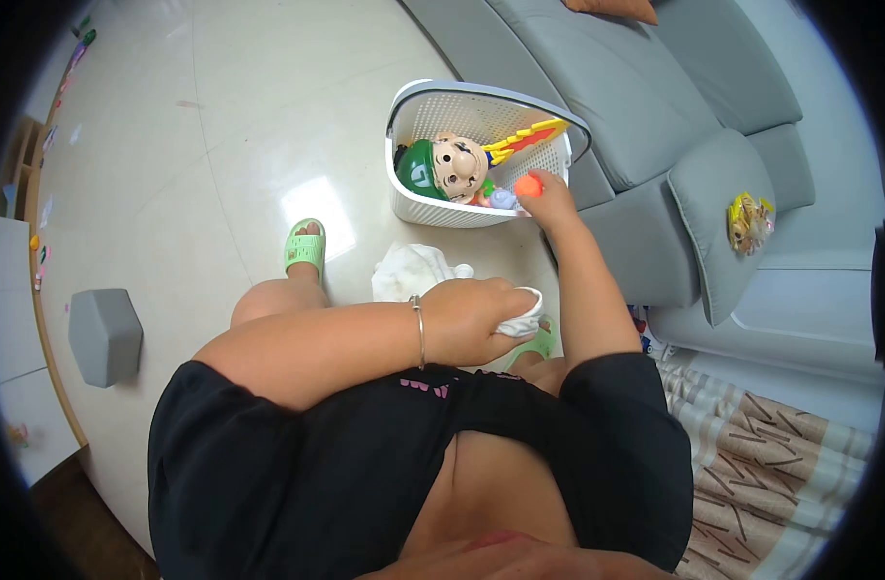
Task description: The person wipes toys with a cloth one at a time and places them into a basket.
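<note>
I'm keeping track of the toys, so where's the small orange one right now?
In the head view, the small orange toy is in the right hand, near the white basket's right end, beside the pale purple toy.

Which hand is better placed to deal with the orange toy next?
Right, I'd judge: the right hand has fingers on the orange toy at the basket, while the left hand grips white cloth.

I observe a grey sofa (597, 106) at upper right, with an orange cushion (612, 9) at the top edge. A yellow-marked packet (750, 224) rests on a grey cushion (706, 174) at right. I locate a grey stool (105, 336) at left and a patterned curtain (752, 454) at lower right.
</note>
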`<move>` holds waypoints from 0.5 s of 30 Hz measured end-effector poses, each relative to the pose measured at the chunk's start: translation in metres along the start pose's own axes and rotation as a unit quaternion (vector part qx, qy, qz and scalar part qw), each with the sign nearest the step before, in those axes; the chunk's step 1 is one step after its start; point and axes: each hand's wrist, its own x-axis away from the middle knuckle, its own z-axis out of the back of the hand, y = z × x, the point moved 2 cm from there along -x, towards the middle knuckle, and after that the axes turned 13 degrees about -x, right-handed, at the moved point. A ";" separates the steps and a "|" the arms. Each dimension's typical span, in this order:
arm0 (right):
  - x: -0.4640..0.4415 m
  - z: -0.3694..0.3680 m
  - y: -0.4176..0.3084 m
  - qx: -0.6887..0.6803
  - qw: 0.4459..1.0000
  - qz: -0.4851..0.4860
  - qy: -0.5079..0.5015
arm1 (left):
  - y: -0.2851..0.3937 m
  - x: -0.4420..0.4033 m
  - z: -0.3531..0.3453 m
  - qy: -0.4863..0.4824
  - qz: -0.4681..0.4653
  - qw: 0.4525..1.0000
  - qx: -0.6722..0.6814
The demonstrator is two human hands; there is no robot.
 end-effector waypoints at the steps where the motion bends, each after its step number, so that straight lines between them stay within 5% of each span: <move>1: -0.015 -0.008 0.007 -0.002 1.000 -0.002 -0.001 | -0.001 0.001 0.004 -0.003 0.001 1.000 0.000; 9: -0.088 -0.060 0.053 0.203 0.945 -0.131 -0.221 | -0.011 -0.008 0.026 0.000 0.043 0.999 0.014; 13: -0.089 -0.059 0.068 0.203 0.955 -0.122 -0.177 | -0.017 -0.016 0.024 0.001 0.045 0.999 0.003; 15: -0.081 -0.041 0.064 0.154 0.988 -0.016 -0.027 | -0.016 -0.020 0.026 0.004 0.065 0.998 -0.007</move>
